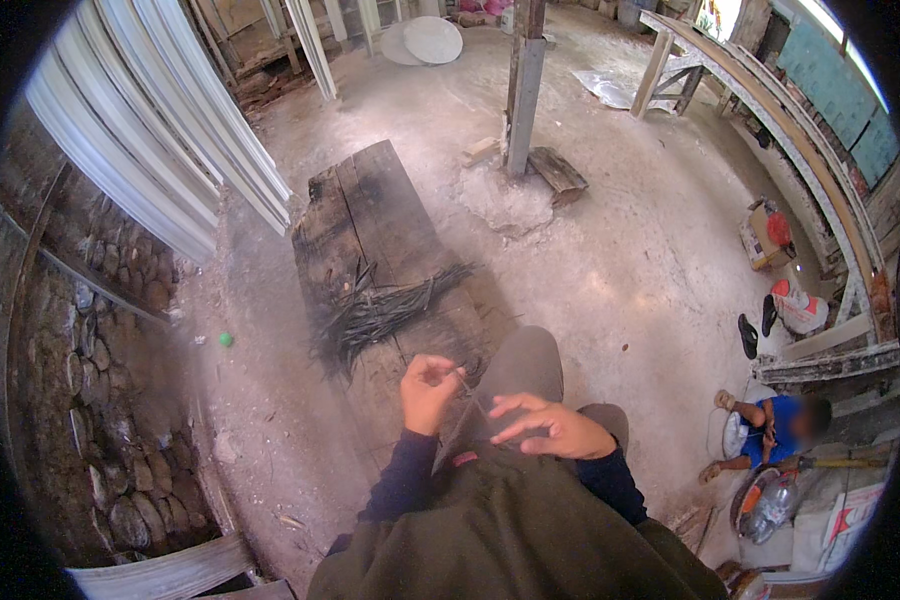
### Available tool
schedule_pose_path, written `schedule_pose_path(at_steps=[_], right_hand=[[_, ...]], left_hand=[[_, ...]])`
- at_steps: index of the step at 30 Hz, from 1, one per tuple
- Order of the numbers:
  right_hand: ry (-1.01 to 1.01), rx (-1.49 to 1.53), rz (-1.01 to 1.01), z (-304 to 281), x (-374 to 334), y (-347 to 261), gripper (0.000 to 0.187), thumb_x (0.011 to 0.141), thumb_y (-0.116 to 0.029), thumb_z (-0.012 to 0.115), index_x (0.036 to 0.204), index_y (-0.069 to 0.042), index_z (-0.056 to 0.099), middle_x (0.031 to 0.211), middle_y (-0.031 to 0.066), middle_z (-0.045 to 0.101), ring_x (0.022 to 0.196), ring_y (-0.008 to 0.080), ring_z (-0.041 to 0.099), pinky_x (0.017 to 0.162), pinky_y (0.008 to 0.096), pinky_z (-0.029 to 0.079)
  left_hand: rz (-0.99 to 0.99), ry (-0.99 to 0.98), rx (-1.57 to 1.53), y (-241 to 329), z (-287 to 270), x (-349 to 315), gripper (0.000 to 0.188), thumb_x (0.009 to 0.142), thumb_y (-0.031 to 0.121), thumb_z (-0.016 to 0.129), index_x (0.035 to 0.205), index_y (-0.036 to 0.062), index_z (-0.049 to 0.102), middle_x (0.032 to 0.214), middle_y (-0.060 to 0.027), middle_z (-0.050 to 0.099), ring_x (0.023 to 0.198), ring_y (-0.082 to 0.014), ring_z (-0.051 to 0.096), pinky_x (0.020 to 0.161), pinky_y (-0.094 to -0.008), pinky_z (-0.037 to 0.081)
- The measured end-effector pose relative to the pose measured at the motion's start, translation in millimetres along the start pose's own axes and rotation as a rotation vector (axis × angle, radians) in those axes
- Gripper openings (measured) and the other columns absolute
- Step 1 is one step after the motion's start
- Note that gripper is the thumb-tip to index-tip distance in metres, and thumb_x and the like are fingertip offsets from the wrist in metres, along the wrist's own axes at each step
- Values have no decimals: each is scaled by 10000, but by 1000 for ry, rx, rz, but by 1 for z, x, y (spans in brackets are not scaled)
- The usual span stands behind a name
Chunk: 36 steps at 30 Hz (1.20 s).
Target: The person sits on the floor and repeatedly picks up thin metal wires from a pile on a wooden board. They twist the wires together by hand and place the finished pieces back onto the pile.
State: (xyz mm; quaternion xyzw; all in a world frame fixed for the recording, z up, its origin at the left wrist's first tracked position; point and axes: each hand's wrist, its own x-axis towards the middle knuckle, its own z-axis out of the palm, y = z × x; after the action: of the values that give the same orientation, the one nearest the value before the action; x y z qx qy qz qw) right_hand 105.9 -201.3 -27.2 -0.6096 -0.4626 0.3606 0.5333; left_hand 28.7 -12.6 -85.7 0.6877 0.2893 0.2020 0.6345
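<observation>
Person seated astride the near end of a dark, weathered plank bench (390,215), knees either side. Left hand (428,392) raised over the bench's near end, thumb and forefinger pinched on the top of a thin dark strip (470,393). Right hand (550,425) just beside it, above the lap, fingers (518,404) loosely spread and curved, fingertips at the strip's lower end; whether they grip it cannot be told. The strip runs slantwise between the two hands.

Bundle of similar dark strips (385,312) lies across the bench's middle, fanned toward its left edge, one end reaching the right edge.

Small green ball (226,339) on the floor left of the bench. Corrugated metal sheets (155,140) lean at upper left. Post (523,85) stands beyond the bench's far end.

Packages: open cardboard box (765,235) with something red inside, by the right wall; white sack with red patch (800,310) below it; white printed bags (850,520) at lower right, red marks on them. Another person (765,430) in blue sits on the floor at right.
</observation>
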Motion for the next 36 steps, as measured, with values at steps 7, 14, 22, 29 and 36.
schedule_pose_path(at_steps=[7,14,22,29,36], right_hand=[[362,202,91,11,-1,17,88,691,-99,669,694,-78,584,769,5,598,926,205,534,997,400,144],[808,-410,270,1,11,44,81,689,-55,632,727,-70,562,723,15,548,714,150,513,934,354,250],[981,-553,96,5,19,57,79,699,-76,583,769,-84,617,861,68,582,864,221,515,815,320,353],[630,-197,95,16,8,34,63,723,-95,611,723,-39,583,819,79,574,950,229,515,899,378,329],[523,-373,168,65,21,14,112,739,-109,610,698,-36,535,702,78,567,674,210,555,945,407,304]], left_hand=[[-47,-167,32,16,11,-12,44,704,37,609,728,18,578,738,-35,576,644,-115,534,599,-233,421],[71,-961,-219,27,17,-44,121,754,127,611,712,37,542,749,-12,508,786,-127,474,693,-243,385],[213,-657,-34,24,6,-30,128,682,96,668,681,40,553,701,-19,507,720,-128,479,637,-248,388],[271,128,202,0,-16,8,81,626,58,655,628,23,582,648,-58,541,600,-158,533,571,-266,418],[306,92,55,-21,-24,39,76,621,-1,644,665,36,594,695,-22,531,628,-96,519,552,-207,409]])
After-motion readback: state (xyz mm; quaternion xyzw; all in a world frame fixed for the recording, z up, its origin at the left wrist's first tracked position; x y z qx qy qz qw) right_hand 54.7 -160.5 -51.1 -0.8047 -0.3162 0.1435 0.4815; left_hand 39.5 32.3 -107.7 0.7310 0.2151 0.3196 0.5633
